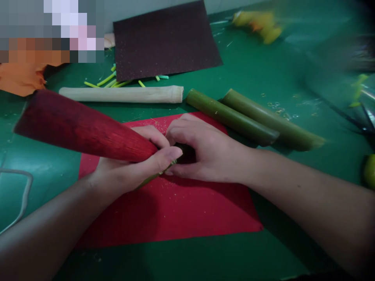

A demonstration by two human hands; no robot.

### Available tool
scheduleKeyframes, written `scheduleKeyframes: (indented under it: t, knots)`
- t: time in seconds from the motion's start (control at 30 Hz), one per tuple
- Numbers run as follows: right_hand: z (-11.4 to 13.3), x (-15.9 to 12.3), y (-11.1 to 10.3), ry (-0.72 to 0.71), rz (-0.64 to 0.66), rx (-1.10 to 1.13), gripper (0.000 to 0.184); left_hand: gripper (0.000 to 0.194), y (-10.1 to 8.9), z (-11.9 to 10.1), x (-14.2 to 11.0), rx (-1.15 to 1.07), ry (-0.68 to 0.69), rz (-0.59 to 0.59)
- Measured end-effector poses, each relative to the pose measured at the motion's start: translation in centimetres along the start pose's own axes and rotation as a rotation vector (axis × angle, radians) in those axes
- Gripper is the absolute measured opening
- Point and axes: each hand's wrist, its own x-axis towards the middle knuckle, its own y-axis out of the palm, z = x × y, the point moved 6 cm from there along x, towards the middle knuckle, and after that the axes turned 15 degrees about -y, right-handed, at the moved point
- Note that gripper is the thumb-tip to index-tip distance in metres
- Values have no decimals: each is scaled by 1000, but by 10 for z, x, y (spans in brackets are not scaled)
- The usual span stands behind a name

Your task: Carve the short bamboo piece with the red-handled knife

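Observation:
My left hand (129, 171) is closed around the narrow end of a dark red tapered piece (88, 128). Its surface is streaky, and its wide end points up to the left; whether it is a wooden handle or a rolled sheet I cannot tell. My right hand (208, 146) is curled with its fingers bent, meeting the left thumb. Between and below the hands shows part of a green bamboo piece (149, 180), mostly hidden by the fingers. Beneath lies a red sheet (190, 210) sprinkled with small shavings.
Behind the hands lie a pale peeled stick (123, 95) and two green bamboo tubes (234, 117) (275, 119). Farther back are a dark sheet (166, 41), yellow-green strips (107, 79), orange crumpled paper (20, 80) and a yellow item (258, 25). A grey cord (27, 187) runs at left.

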Motion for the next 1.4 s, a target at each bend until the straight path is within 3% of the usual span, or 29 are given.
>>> scheduleKeyframes:
  t: [0.87, 1.2, 1.4]
  knots:
    - [-1, 0, 1, -8, -4, -3, 21, 18, 3, 4, 2, -72, -14, 65]
    - [-1, 0, 1, 4, 4, -6, 23, 26, 3, 4, 0, -36, -35, 0]
    - [-3, -1, 1, 23, 6, -9, 21, 20, 0, 3, -1, -20, 41, 45]
